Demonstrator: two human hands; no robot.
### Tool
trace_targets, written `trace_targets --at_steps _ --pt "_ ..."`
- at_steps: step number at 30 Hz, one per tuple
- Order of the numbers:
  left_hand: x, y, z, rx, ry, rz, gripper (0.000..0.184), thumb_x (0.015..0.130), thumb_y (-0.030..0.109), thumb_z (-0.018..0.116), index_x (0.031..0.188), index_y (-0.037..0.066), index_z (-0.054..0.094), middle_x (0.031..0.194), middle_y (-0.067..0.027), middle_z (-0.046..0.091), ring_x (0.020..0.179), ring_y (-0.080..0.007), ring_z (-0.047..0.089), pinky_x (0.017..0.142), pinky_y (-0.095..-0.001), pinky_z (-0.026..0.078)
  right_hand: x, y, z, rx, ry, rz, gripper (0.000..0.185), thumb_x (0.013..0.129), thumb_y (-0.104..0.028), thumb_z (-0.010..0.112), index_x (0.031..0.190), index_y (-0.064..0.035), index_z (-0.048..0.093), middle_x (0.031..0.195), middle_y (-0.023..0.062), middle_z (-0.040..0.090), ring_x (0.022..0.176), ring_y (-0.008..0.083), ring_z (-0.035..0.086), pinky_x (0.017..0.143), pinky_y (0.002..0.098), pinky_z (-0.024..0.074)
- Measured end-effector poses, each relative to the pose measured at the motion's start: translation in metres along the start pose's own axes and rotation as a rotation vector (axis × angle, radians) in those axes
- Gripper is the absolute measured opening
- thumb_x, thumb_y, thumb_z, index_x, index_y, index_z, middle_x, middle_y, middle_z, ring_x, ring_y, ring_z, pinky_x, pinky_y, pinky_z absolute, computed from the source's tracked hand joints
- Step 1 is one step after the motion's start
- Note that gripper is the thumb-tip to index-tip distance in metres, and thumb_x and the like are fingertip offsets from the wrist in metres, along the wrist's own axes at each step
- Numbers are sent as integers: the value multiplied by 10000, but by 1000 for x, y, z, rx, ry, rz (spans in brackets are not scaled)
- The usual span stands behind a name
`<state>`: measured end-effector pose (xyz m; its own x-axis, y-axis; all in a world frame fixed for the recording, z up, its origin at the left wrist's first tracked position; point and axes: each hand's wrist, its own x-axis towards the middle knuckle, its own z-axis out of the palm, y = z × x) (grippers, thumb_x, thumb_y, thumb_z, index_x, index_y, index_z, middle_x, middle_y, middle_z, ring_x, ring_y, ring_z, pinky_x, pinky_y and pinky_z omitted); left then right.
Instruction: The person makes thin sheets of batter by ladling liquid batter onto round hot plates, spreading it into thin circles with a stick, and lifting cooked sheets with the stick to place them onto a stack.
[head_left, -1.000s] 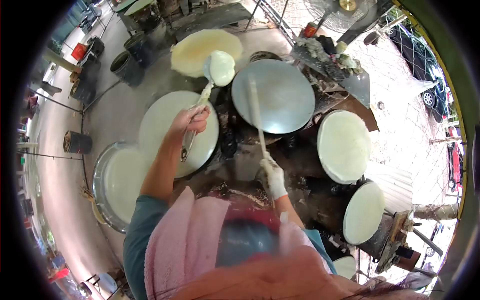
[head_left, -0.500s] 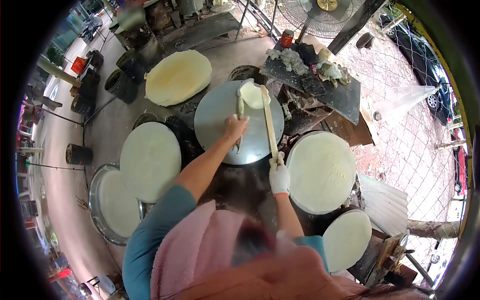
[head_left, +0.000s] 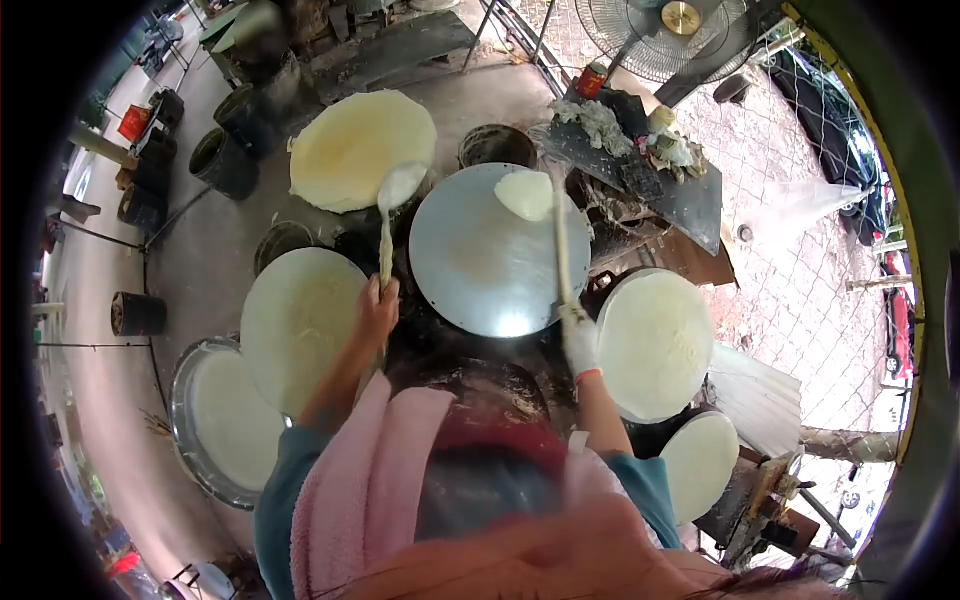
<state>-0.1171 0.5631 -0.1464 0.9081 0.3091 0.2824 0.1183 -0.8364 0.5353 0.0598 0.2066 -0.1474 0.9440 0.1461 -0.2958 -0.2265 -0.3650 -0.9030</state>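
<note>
My bare left hand (head_left: 377, 308) is wrapped around the handle of a ladle (head_left: 386, 235). The ladle's pale, batter-coated bowl is up beside the griddle's left edge, in front of a round crepe. In a white glove, my right hand (head_left: 578, 338) grips a long wooden spreader (head_left: 561, 240), which reaches along the right side of the round metal griddle (head_left: 470, 265). A small pool of pale batter (head_left: 526, 195) lies near the griddle's far edge, left of the spreader. The spreader's far end is blurred.
Large round crepes surround the griddle: one browned (head_left: 355, 145) behind left, a paler one (head_left: 300, 320) at left, another (head_left: 655, 345) at right. A metal basin (head_left: 185, 440) holds pale batter at far left. Dark buckets (head_left: 225, 165) and a fan (head_left: 680, 20) stand farther back.
My left hand has swung left and back toward me, carrying the ladle off the griddle. The batter pool stays there. My right hand and spreader have shifted slightly right.
</note>
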Motion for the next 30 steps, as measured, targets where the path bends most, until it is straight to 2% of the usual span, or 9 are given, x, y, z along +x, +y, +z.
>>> trace_targets --at_steps 2,4,8,11,14,20,22,25,30 --pt "-45 -41 27 38 -33 -80 311 793 66 640 1097 41 580 984 -218 541 887 -378 568 670 -424 506 -10 -23 30 150 -174 335 303 884 -379 643 929 -81 678 581 -34 503 425 66 415 391 249 301" --pt "-87 -65 53 -6 -30 -322 322 799 95 643 1113 52 584 998 -211 556 862 -360 574 660 -422 503 -18 -57 44 159 -274 446 259 914 -253 627 1035 -30 679 730 -76 553 592 26 441 501 180 322" --pt "-83 -17 1 -532 14 -751 152 881 150 586 994 56 549 832 -117 532 669 -219 512 524 -333 416 27 -4 0 133 -182 -78 259 916 -182 624 1087 11 650 837 -37 604 665 46 498 598 175 391" --pt "-54 38 -48 -970 106 -1005 161 954 190 531 869 55 512 662 -29 501 492 -92 447 398 -250 334 40 -11 -28 205 -168 252 233 922 -160 609 1103 -16 636 792 -46 587 596 18 485 495 173 363" --pt "-50 56 -45 -940 178 -998 208 958 137 505 777 65 431 552 5 405 390 -86 339 346 -252 256 23 -52 4 77 -423 404 188 926 -277 584 1007 -130 670 544 -89 443 350 44 329 307 232 239" --pt "-48 84 -36 -963 248 -1057 202 956 114 497 775 45 442 572 -3 416 408 -86 360 354 -257 280 75 -31 -37 116 -384 28 312 921 -167 601 1190 -10 620 749 -49 584 609 32 497 535 171 390" --pt "-49 94 -32 -939 250 -1038 201 953 118 503 776 44 445 568 -4 414 403 -89 362 351 -257 278 98 -33 -48 -86 -365 91 226 921 -254 619 1031 -65 677 646 -72 539 482 9 420 420 160 306" --pt "-46 107 -24 -897 243 -1049 205 951 125 510 775 44 445 559 -5 409 391 -92 364 346 -259 273 82 -54 -30 -95 -645 391 226 923 -243 617 1070 -74 652 623 -106 440 494 12 379 423 174 278" --pt "-45 123 -17 -945 273 -1121 219 951 127 503 762 44 429 546 -20 406 367 -111 372 338 -268 264 123 -9 -45 -21 -655 36 232 900 -177 645 1097 -58 675 764 -55 578 624 28 483 523 193 372"
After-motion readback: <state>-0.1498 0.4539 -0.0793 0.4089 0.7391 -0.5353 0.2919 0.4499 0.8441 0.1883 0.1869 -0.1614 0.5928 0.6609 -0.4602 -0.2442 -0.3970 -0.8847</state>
